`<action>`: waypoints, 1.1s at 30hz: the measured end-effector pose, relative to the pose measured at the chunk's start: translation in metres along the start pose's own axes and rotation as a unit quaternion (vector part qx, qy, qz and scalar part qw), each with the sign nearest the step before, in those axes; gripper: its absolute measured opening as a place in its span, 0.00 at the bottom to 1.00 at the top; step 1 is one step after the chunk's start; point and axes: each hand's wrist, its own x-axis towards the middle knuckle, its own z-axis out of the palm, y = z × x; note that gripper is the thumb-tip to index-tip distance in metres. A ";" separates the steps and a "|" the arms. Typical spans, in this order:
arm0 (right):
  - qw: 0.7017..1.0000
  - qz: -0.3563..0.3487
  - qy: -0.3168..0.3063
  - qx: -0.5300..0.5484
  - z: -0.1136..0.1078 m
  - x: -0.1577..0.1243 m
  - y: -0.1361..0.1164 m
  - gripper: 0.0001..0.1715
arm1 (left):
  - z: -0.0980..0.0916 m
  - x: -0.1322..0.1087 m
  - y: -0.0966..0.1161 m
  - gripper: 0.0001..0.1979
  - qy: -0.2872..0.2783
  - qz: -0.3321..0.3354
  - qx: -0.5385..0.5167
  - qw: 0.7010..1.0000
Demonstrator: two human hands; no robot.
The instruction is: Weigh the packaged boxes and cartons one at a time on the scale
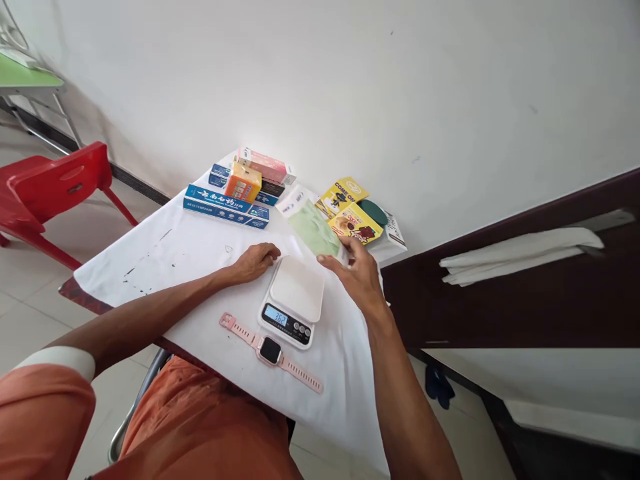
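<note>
My right hand grips the near right end of a flat green-and-white packet, thumb on one side and fingers on the other. The packet slants away from me beyond the scale. My left hand rests on the cloth with its fingers curled in, close to the left edge of a white digital scale; nothing shows in it. The scale's plate is bare, and its lit display appears to read 362. In front of the scale lies a pink-strapped smartwatch, stretched out flat.
Blue toothpaste boxes, an orange packet and a pink box are grouped at the back left. Yellow packages and a dark green round lid sit at the back right. A wall borders the table; a red chair stands left.
</note>
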 end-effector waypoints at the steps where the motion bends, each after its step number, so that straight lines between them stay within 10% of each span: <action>1: 1.000 0.019 0.002 -0.011 -0.010 -0.015 0.006 0.34 | 0.000 0.001 -0.002 0.16 0.001 -0.003 -0.012 1.000; 9: 0.997 0.027 -0.046 -0.050 0.002 -0.091 0.043 0.29 | -0.004 0.004 -0.001 0.17 0.017 -0.019 -0.048 0.999; 18: 0.996 0.074 -0.025 0.036 -0.005 -0.095 0.047 0.49 | -0.007 0.004 0.005 0.16 -0.002 -0.034 -0.047 0.998; 25: 0.968 0.160 0.151 0.123 0.004 -0.109 0.044 0.33 | -0.008 0.004 0.007 0.15 -0.004 -0.038 -0.035 0.999; 33: 0.994 0.038 0.102 0.002 0.005 -0.103 0.035 0.34 | -0.010 0.003 0.009 0.16 -0.013 -0.026 0.013 0.999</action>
